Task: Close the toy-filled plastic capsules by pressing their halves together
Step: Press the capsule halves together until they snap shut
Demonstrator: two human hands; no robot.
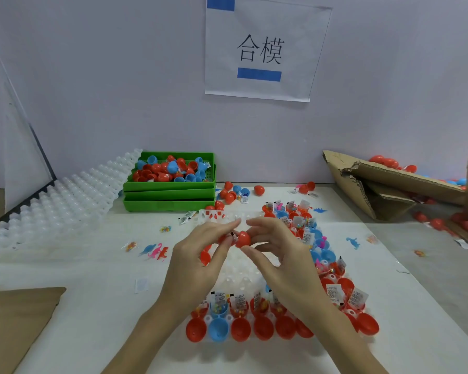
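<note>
My white table (97, 298) carries the clear capsule tray (243, 268) in front of me, stacked green bins (170, 198) at the back, white empty trays (65, 201) leaning left, torn cardboard (389, 190) right, and loose toy dinosaurs (157, 251) scattered between.

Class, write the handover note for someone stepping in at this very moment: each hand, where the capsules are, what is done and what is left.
Left hand and right hand together pinch one red capsule above the white tray; a paper slip pokes from its seam, so it is not yet shut.
Done: closed capsules lie by the green bins.
Left: the tray's near row of open halves and the right-hand column, still filled with toys and open.
</note>
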